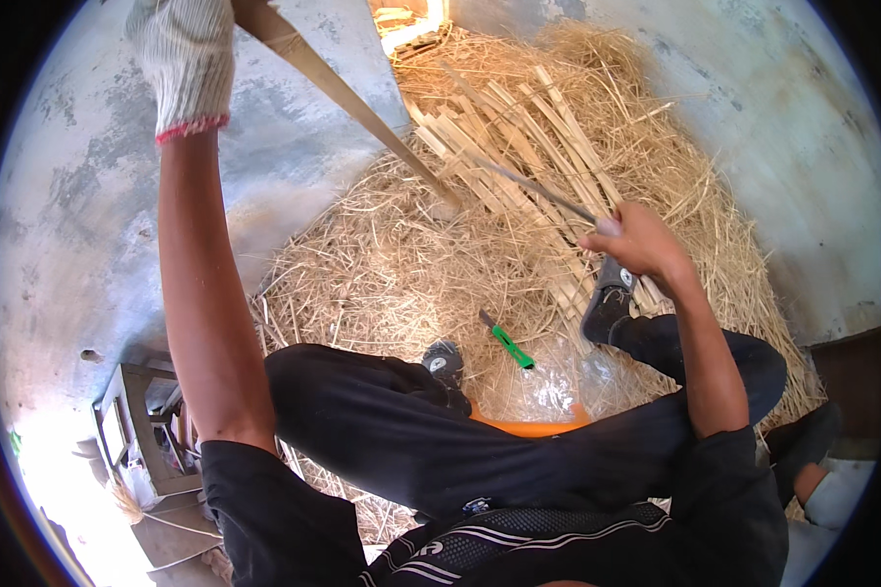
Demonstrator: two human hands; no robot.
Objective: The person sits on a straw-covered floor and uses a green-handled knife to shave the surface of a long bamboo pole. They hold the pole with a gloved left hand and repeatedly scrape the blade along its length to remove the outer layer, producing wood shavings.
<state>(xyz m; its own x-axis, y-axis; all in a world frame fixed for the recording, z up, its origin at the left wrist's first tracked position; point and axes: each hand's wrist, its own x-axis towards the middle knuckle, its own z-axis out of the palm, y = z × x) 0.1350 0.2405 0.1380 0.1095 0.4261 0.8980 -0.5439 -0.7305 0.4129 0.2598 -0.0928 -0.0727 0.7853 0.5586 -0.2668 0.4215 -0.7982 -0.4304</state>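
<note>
My left hand (181, 64), in a white knit glove with a pink cuff, is raised at the upper left, its fingers partly cut off by the frame's top. It grips the upper end of a long bamboo strip (352, 103), which slants down to the right, its lower end among the shavings. My bare right hand (641, 240) is closed round a knife (548, 193), its narrow blade pointing up and left toward the strip's lower end, apart from it. The knife's handle is mostly hidden in my fist. Between my feet lies a green utility cutter (511, 345), blade out.
Thin shavings (362, 254) cover the floor in a thick heap. Several split bamboo strips (529, 132) lie beyond my right hand. Pale walls (284, 147) rise on both sides. Under my legs is an orange seat edge (529, 428); a small wooden stand (132, 430) is at left.
</note>
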